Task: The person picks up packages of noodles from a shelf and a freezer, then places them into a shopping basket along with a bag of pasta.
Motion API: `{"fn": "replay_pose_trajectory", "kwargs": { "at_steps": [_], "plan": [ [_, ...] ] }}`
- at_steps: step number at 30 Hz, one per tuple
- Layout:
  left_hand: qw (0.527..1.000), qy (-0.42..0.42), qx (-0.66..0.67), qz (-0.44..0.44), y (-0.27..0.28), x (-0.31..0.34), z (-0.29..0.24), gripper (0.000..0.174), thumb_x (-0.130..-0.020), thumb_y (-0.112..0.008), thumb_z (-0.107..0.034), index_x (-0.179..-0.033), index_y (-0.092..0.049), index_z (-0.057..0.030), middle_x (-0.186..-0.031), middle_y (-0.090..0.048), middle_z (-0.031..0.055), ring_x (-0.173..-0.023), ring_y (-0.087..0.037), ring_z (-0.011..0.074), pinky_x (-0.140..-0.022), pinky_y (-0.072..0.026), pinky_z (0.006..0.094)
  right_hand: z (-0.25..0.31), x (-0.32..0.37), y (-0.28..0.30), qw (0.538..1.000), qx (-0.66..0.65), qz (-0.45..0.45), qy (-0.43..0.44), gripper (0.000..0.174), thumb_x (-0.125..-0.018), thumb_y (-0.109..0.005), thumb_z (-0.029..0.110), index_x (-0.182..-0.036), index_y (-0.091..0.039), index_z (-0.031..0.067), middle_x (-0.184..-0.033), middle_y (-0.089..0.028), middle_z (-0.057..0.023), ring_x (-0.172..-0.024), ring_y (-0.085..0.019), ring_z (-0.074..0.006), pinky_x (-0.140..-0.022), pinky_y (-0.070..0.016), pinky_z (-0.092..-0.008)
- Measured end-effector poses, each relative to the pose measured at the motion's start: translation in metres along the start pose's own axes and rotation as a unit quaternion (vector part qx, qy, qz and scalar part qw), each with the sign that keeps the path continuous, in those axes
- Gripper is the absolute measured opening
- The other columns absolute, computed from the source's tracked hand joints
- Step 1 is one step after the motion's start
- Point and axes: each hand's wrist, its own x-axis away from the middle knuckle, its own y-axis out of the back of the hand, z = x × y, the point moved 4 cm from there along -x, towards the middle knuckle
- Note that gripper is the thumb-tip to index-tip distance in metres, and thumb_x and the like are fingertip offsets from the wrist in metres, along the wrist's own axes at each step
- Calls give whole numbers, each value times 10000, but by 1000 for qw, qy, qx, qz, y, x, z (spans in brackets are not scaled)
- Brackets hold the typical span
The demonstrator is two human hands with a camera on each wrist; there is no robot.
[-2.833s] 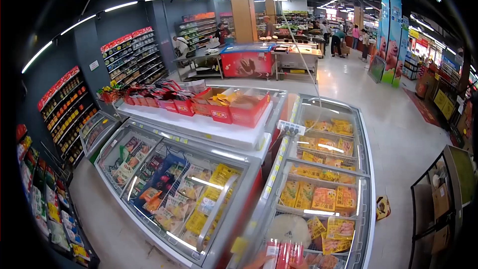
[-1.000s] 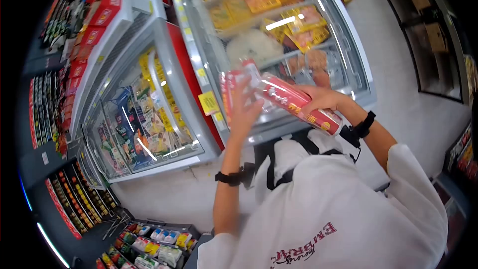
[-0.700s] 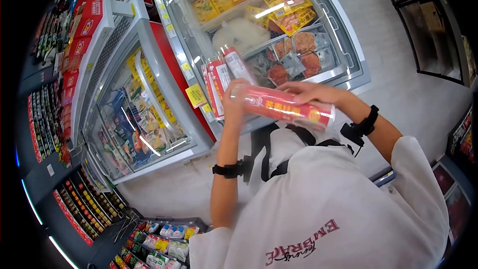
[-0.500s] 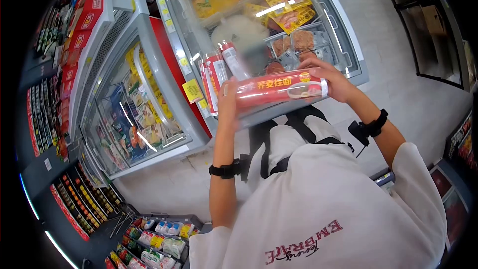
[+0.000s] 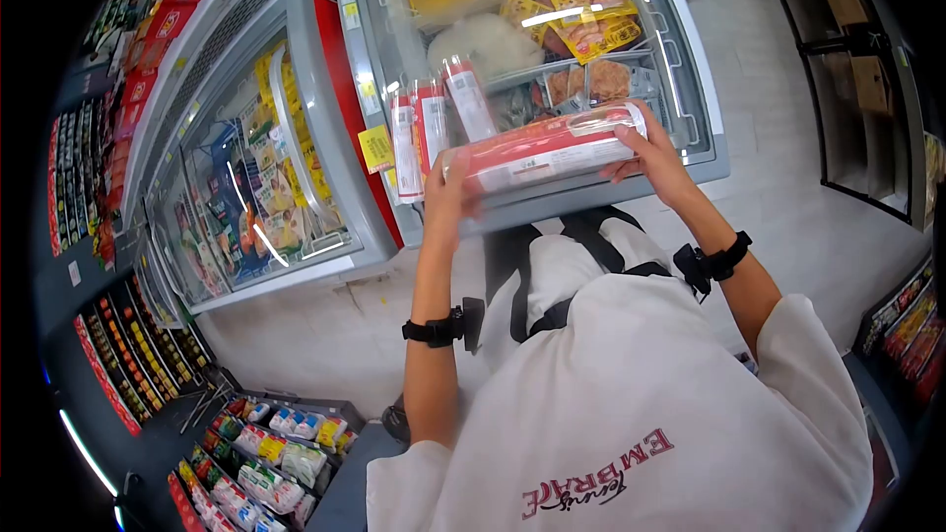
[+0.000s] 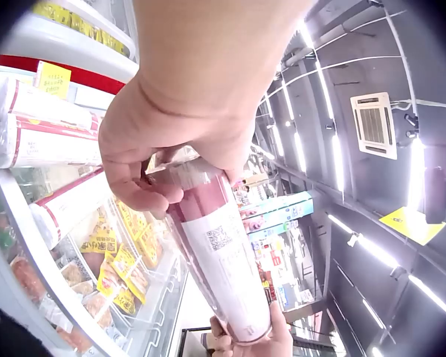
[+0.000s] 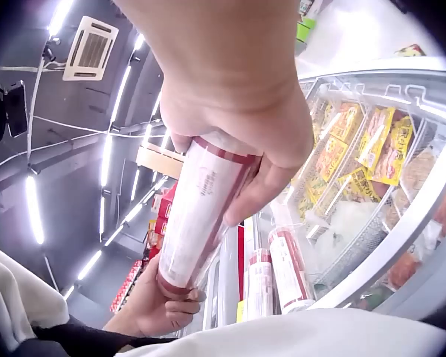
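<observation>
A long red-and-white pack (image 5: pixel 547 150) is held level between both hands, above the near edge of a glass-topped freezer (image 5: pixel 705 163). The left hand (image 5: pixel 443 187) takes one end, its grip curled round the pack. The right hand (image 5: pixel 655 153) takes the other end, its grip wrapped over the top in the same way. Just behind the pack, three packs (image 5: pixel 431 128) of the same kind lie side by side on the freezer, next to a yellow tag (image 5: pixel 375 148). Yellow bags (image 5: pixel 581 25) lie inside under the glass. A second freezer (image 5: pixel 345 197) stands to the left. The person wears a white shirt (image 5: pixel 641 404).
</observation>
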Motion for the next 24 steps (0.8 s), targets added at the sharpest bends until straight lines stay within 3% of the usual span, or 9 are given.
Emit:
{"fn": "replay_pose_trajectory", "kwargs": {
  "at_steps": [4, 8, 11, 13, 14, 16, 19, 22, 24],
  "plan": [
    [999, 9, -12, -41, 8, 1, 4, 578, -911, -446, -593, -1046, -600, -52, -643, -550, 45, -434, -428, 105, -404, -398, 255, 0, -6, 1, 999, 51, -8, -2, 471, -926, -580, 363, -1251, -438, 53, -958, -612, -125, -609, -642, -196, -478, -521, -278],
    [998, -15, -26, -52, 13, 5, 4, 607, -900, -431, -618, -1036, -612, -55, -615, -535, 32, -445, -433, 107, -415, -394, 261, 2, -6, 1, 996, 94, 0, -11, 504, -918, -566, 430, -1209, -474, 29, -792, -608, -112, -479, -574, -158, -398, -448, -253],
    [999, -21, 3, -42, 19, 7, 6, 596, -902, -443, -604, -1047, -616, -52, -666, -575, 32, -502, -470, 111, -446, -406, 261, 9, -6, 0, 995, 93, 1, -33, 533, -918, -535, 478, -1186, -488, 19, -742, -591, -100, -458, -546, -142, -374, -421, -244],
    [999, -37, -2, -11, 17, 8, 2, 601, -913, -430, -589, -1109, -592, -44, -838, -647, 68, -654, -591, 137, -522, -480, 277, 13, -8, -1, 994, 98, 13, -46, 550, -920, -516, 500, -1175, -495, 14, -737, -584, -93, -461, -537, -136, -362, -408, -237],
    [999, -36, 1, -11, 17, 7, 6, 601, -913, -430, -589, -1109, -592, -44, -838, -647, 68, -654, -591, 137, -522, -480, 277, 15, -8, -2, 993, 108, 16, -48, 564, -918, -504, 523, -1159, -503, 14, -736, -579, -84, -471, -534, -128, -354, -397, -233],
    [992, -78, 97, -12, 14, 3, 12, 583, -924, -451, -543, -1194, -535, -33, -1047, -648, 110, -828, -657, 185, -611, -546, 313, 20, -8, -1, 991, 121, 16, -51, 580, -915, -491, 546, -1144, -511, 14, -735, -574, -75, -480, -530, -121, -346, -385, -228],
    [975, -117, 187, 20, 4, 9, 7, 564, -914, -525, -464, -1262, -464, -23, -1132, -621, 142, -912, -668, 243, -671, -576, 357, 27, -9, 1, 985, 149, 24, -85, 614, -907, -474, 584, -1125, -517, 12, -753, -575, -65, -528, -543, -111, -333, -370, -218],
    [971, -196, 135, 4, -3, 19, -19, 579, -865, -617, -415, -1269, -449, -36, -1103, -622, 144, -890, -665, 257, -631, -576, 356, 34, -5, -3, 977, 144, 82, -134, 618, -905, -467, 592, -1116, -516, 13, -774, -583, -61, -563, -561, -124, -387, -429, -229],
    [972, -198, 123, 11, 5, 15, -16, 586, -843, -638, -409, -1261, -450, -45, -1084, -621, 142, -878, -665, 254, -610, -574, 356, 32, -6, -6, 989, 95, 22, -111, 589, -921, -457, 563, -1126, -520, 15, -804, -610, -72, -599, -598, -150, -477, -491, -253]
  ]
}}
